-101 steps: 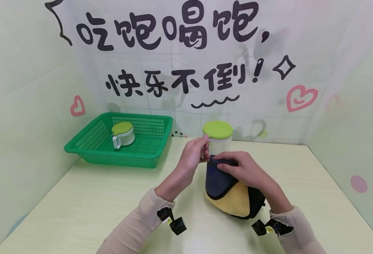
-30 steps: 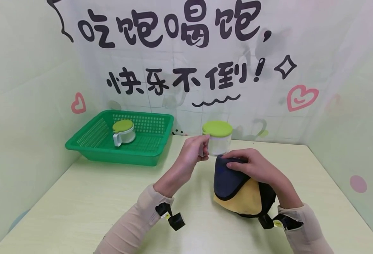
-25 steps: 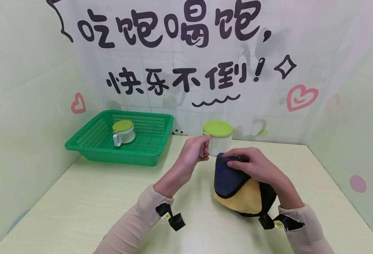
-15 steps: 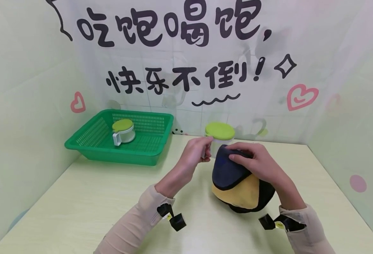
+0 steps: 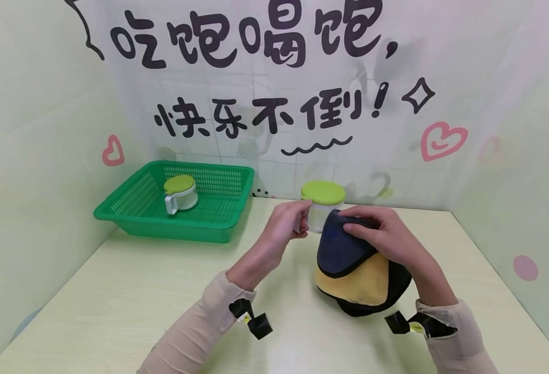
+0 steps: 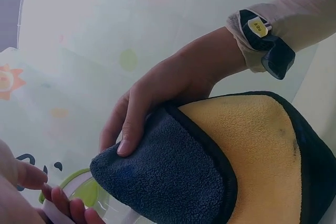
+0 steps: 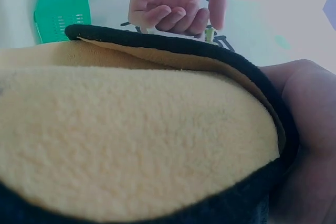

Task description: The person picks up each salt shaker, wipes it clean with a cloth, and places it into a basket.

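Observation:
My left hand (image 5: 284,224) grips the handle of a clear jar (image 5: 318,217) with a light green lid (image 5: 323,192), toward the back of the table. To its right, my right hand (image 5: 389,234) pinches the top of a folded cleaning cloth (image 5: 355,281), dark blue on one side and yellow on the other, with black edging. The cloth hangs down in front of the jar and hides part of its right side. In the left wrist view, thumb and fingers hold the blue cloth corner (image 6: 163,177). The yellow side (image 7: 131,135) fills much of the right wrist view.
A green plastic basket (image 5: 176,232) stands at the back left. Inside it sits another jar (image 5: 186,199) with a green lid and white handle. A printed curtain (image 5: 265,150) rises behind the pale wooden table (image 5: 129,306).
Compared with 3.4 s ago, my right hand and the cloth are farther right. In the last second the cloth has also risen a little. The left hand keeps its grip on the jar, nearly still.

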A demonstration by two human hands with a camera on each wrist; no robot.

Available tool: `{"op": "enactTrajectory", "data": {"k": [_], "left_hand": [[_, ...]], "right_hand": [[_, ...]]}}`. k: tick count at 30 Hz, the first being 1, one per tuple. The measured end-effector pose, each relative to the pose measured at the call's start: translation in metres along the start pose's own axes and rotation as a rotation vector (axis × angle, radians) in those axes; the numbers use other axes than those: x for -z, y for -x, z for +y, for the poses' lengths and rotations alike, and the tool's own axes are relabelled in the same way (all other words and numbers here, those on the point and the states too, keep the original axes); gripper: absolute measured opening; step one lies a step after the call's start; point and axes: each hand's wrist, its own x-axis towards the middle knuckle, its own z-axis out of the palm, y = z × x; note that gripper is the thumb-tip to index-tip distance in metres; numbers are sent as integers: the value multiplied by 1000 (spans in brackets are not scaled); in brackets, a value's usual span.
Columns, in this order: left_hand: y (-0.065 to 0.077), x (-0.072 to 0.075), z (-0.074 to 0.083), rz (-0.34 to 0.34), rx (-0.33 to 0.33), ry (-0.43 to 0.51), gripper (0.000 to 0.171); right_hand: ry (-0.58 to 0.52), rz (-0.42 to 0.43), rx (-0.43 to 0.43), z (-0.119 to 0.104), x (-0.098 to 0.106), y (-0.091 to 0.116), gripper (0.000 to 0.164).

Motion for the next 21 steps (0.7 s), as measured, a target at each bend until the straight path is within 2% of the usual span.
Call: {"op": "enactTrajectory", "data": {"k": [8, 21], "left_hand": [[-1, 3, 1, 13, -4, 22, 33], [0, 7, 4, -9, -41, 46, 35]], "right_hand": [[-1, -61, 20, 1, -7, -3, 24], [3, -173, 18, 5, -17, -4, 21]]}}
